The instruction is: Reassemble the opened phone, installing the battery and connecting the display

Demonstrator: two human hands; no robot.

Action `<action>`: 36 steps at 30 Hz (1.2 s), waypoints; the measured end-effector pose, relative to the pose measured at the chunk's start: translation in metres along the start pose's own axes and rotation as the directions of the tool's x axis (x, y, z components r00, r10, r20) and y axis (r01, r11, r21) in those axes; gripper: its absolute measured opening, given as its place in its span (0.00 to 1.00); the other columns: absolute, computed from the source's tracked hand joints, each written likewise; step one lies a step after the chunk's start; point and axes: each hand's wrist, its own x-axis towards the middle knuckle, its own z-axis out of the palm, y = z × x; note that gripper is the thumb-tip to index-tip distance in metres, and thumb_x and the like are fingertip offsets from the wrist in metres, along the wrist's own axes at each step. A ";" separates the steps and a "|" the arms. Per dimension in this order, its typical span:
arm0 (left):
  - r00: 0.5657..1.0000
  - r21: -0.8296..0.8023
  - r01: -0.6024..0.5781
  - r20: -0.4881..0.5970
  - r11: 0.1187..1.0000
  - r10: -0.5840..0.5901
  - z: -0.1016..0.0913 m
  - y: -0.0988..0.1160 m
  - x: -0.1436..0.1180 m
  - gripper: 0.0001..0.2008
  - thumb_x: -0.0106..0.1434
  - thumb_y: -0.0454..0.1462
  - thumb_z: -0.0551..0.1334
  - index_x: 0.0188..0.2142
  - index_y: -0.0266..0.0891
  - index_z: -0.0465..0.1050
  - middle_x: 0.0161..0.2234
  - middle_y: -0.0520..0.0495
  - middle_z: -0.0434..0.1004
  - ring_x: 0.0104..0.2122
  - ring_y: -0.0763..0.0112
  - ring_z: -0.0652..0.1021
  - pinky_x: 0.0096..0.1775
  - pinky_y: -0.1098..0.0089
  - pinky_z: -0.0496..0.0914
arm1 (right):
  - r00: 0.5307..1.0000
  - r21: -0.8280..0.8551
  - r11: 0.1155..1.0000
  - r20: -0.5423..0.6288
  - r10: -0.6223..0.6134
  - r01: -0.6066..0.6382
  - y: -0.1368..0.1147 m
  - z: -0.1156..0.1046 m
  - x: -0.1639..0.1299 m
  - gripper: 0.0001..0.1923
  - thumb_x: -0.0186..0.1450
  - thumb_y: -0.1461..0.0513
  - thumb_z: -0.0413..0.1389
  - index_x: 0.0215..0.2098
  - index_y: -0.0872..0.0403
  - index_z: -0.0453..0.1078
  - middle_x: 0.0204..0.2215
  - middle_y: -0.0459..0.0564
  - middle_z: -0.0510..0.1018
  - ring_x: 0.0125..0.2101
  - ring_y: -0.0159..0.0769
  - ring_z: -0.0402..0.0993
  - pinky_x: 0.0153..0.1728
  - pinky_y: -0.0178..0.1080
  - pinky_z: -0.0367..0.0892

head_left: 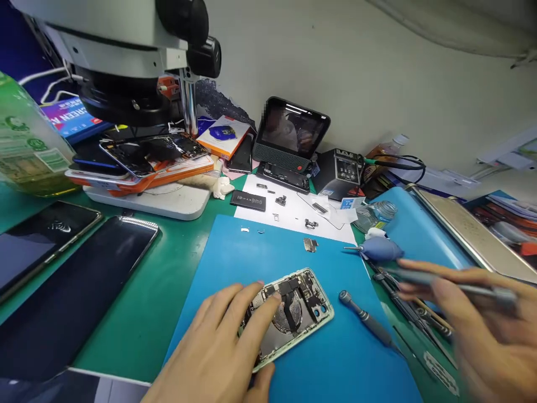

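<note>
An opened phone (308, 313) with a pale green frame lies on the blue mat (226, 263), its inner parts bare. My left hand (226, 330) grips its left end, fingers across the top and thumb at the near edge. In my right hand (490, 330), at the right side, is a slim grey screwdriver (444, 278), held pen-like and blurred by motion; its tip cannot be made out. Another grey screwdriver (369, 322) rests on the mat between the phone and that hand. Beyond the phone lies a small metal shield plate (310, 244).
White paper (289, 215) behind the mat carries small phone parts and a black battery (248, 200). A blue air blower (381, 249) and several thin tools (413, 308) lie at right. Two phones (84, 285) lie at left, under a microscope (121, 61).
</note>
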 end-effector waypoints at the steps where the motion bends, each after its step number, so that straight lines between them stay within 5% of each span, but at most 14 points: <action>1: 1.000 -0.027 -0.011 0.014 1.000 0.012 -0.002 -0.002 0.001 0.37 0.64 0.32 0.65 0.72 0.45 0.63 0.68 0.46 0.77 0.60 0.51 0.83 0.51 0.54 0.86 | 0.990 0.106 0.991 0.118 0.072 -0.084 -0.011 0.016 0.004 0.12 0.72 0.58 0.68 0.51 0.49 0.75 0.43 0.50 0.87 0.35 0.38 0.88 0.37 0.28 0.82; 5: 0.996 -0.167 -0.062 0.059 0.984 0.072 -0.007 -0.010 -0.001 0.43 0.61 0.28 0.66 0.74 0.46 0.60 0.71 0.50 0.74 0.66 0.56 0.78 0.60 0.57 0.82 | 0.946 0.191 0.972 0.316 0.073 -0.139 -0.030 0.070 0.007 0.17 0.76 0.52 0.62 0.58 0.50 0.71 0.50 0.53 0.86 0.42 0.40 0.88 0.43 0.35 0.85; 8: 0.993 -0.274 -0.054 0.084 0.960 0.080 -0.006 -0.017 -0.002 0.43 0.61 0.26 0.67 0.74 0.47 0.60 0.72 0.50 0.71 0.69 0.57 0.75 0.64 0.56 0.78 | 0.897 0.164 0.967 0.428 0.108 -0.195 -0.026 0.088 0.000 0.17 0.77 0.49 0.60 0.57 0.49 0.74 0.55 0.54 0.84 0.46 0.40 0.87 0.48 0.38 0.84; 14: 0.942 -0.448 0.133 0.334 0.884 0.028 -0.017 -0.014 0.018 0.39 0.61 0.29 0.72 0.71 0.43 0.69 0.72 0.44 0.71 0.70 0.45 0.73 0.67 0.45 0.73 | 0.857 0.176 0.931 0.473 0.206 -0.320 -0.022 0.091 0.001 0.20 0.76 0.44 0.60 0.56 0.46 0.75 0.58 0.52 0.82 0.49 0.42 0.86 0.53 0.40 0.82; 19: 0.906 -0.548 0.244 0.423 0.800 0.013 -0.025 -0.008 0.033 0.41 0.62 0.37 0.78 0.71 0.38 0.69 0.73 0.37 0.68 0.73 0.43 0.68 0.71 0.44 0.66 | 0.903 0.296 0.880 0.338 0.266 -0.370 -0.031 0.080 0.002 0.27 0.73 0.43 0.63 0.63 0.46 0.67 0.50 0.53 0.85 0.43 0.41 0.86 0.48 0.38 0.83; 23: 0.955 -0.729 0.296 0.247 0.618 -0.166 -0.024 -0.007 0.028 0.30 0.68 0.46 0.74 0.67 0.46 0.75 0.67 0.43 0.78 0.67 0.53 0.76 0.67 0.58 0.73 | 0.864 0.496 0.708 0.305 0.400 -0.503 -0.047 0.075 -0.016 0.33 0.72 0.44 0.65 0.67 0.45 0.59 0.44 0.52 0.84 0.34 0.40 0.82 0.35 0.39 0.82; 27: 0.893 -0.887 0.311 0.149 0.342 -0.425 -0.026 -0.005 0.021 0.17 0.71 0.44 0.72 0.59 0.58 0.82 0.51 0.55 0.88 0.48 0.69 0.85 0.52 0.75 0.78 | 0.786 0.629 0.481 0.410 0.462 -0.611 -0.074 0.089 -0.040 0.41 0.65 0.48 0.73 0.68 0.43 0.59 0.42 0.48 0.82 0.32 0.37 0.80 0.34 0.37 0.81; 31: 0.877 -0.950 0.288 0.213 0.116 -0.431 -0.028 -0.004 0.017 0.09 0.70 0.41 0.73 0.48 0.56 0.89 0.41 0.57 0.91 0.43 0.74 0.88 0.47 0.82 0.78 | 0.778 0.653 0.447 0.389 0.493 -0.611 -0.096 0.104 -0.050 0.39 0.65 0.52 0.74 0.68 0.39 0.61 0.44 0.46 0.82 0.35 0.32 0.79 0.39 0.32 0.78; 36: 0.854 -0.954 0.300 0.266 0.005 -0.448 -0.029 -0.007 0.016 0.08 0.68 0.39 0.74 0.45 0.55 0.90 0.41 0.57 0.92 0.43 0.73 0.90 0.46 0.84 0.79 | 0.796 0.654 0.458 0.447 0.408 -0.602 -0.084 0.105 -0.054 0.36 0.69 0.52 0.71 0.68 0.41 0.59 0.45 0.49 0.82 0.37 0.35 0.81 0.40 0.35 0.80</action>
